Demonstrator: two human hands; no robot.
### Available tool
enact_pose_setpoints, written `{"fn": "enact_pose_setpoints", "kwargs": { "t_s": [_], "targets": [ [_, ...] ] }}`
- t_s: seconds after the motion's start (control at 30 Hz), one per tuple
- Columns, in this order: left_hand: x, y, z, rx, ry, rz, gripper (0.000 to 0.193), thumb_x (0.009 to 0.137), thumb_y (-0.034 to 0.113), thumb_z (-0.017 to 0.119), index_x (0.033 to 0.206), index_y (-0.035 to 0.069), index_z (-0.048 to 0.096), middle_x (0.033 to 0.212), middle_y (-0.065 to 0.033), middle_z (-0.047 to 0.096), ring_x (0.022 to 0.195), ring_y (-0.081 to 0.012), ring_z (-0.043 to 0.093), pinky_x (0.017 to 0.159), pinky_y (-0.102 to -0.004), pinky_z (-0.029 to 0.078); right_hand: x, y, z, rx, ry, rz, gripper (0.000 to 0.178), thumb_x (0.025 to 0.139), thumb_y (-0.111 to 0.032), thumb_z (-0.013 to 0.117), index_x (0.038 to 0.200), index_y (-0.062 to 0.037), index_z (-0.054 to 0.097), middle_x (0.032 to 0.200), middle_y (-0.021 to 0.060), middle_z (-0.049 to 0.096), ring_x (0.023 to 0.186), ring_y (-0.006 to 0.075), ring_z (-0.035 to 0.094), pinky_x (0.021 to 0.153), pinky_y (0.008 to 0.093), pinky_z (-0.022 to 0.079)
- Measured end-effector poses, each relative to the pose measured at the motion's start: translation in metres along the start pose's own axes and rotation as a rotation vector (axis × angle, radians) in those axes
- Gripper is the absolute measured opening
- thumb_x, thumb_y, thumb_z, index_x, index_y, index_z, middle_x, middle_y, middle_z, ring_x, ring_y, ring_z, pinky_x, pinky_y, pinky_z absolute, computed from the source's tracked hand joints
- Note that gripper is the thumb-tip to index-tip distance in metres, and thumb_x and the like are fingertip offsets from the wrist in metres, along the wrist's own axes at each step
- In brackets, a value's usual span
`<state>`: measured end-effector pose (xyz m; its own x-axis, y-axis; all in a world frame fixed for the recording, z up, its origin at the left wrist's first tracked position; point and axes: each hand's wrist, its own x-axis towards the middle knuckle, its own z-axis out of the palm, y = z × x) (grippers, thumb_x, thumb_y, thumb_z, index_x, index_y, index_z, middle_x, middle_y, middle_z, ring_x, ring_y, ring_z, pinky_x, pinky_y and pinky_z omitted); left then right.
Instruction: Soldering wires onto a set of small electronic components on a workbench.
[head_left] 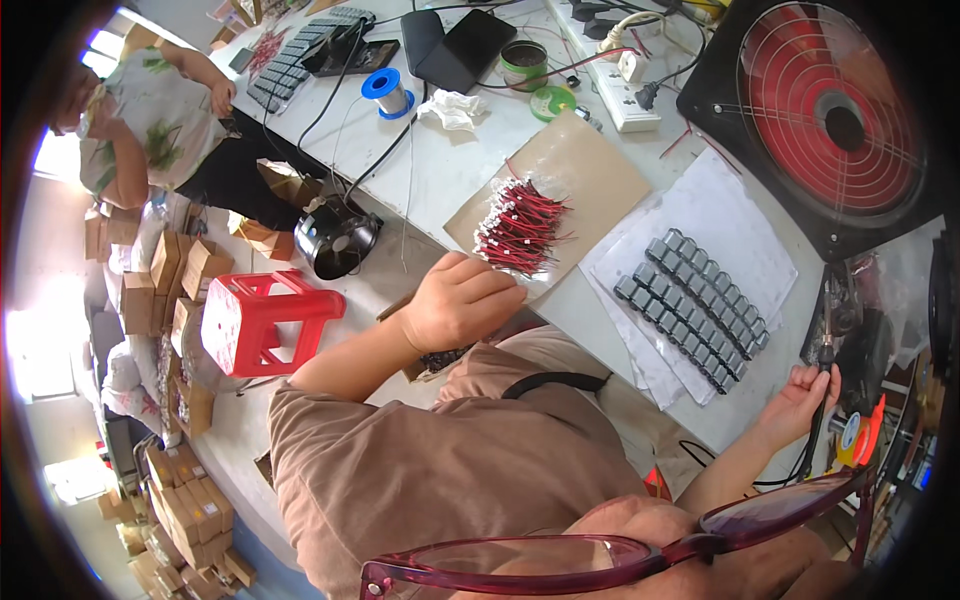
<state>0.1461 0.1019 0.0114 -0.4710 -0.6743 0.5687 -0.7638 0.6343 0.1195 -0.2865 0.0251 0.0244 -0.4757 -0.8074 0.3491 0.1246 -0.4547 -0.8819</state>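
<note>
My left hand (462,303) is at the table's near edge, beside a pile of short red and black wires with small white connectors (520,228). Its fingers are curled together, and whatever they may hold is hidden. The wires lie on a brown cardboard sheet (603,180). Over on the right, my right hand (797,405) grips a soldering iron (826,345) by its dark handle, the metal end pointing away from me. Between the hands, rows of small grey metal-cased parts (690,310) sit on white paper sheets (745,225).
A black fan with red blades (835,105) stands at the far right, near a white power strip (630,105). Farther back are a blue solder spool (386,92), a green tin (524,65) and cables. A red stool (265,320) and another person (160,120) are at left.
</note>
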Motion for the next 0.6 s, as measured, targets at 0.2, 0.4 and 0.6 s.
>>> {"fn": "enact_pose_setpoints", "kwargs": {
  "t_s": [0.2,0.4,0.6],
  "targets": [
    [0.027,0.009,0.018,0.031,0.027,-0.08,0.021,0.067,0.01,0.074,0.086,0.009,0.065,0.082,-0.0005,0.06,0.069,-0.0172,0.055,0.061,-0.0289,0.041,0.001,0.007,-0.004,0.035,-0.025,0.018,0.024,0.093,-0.013,0.049,0.114,-0.0014,0.049,0.071,0.0018,0.039,0.068,0.0122,0.037,0.065,0.0289,0.033],
    [0.035,0.008,0.017,-0.075,0.017,-0.086,0.021,0.068,0.014,0.074,0.088,0.012,0.066,0.086,-0.0013,0.06,0.073,-0.0195,0.056,0.065,-0.0316,0.042,-0.004,0.003,-0.005,0.06,-0.012,0.027,0.031,0.094,-0.018,0.046,0.121,-0.001,0.047,0.072,0.0022,0.038,0.071,0.0139,0.036,0.069,0.032,0.033],
    [0.042,-0.007,0.0,-0.086,0.052,-0.402,0.018,0.069,0.006,0.072,0.086,0.01,0.067,0.085,-0.0047,0.061,0.079,-0.0246,0.056,0.071,-0.0344,0.046,-0.004,0.006,-0.014,0.137,-0.107,0.084,0.035,0.095,-0.018,0.045,0.125,0.0,0.046,0.076,0.0031,0.038,0.074,0.0151,0.036,0.072,0.0321,0.033]
  ]
}}
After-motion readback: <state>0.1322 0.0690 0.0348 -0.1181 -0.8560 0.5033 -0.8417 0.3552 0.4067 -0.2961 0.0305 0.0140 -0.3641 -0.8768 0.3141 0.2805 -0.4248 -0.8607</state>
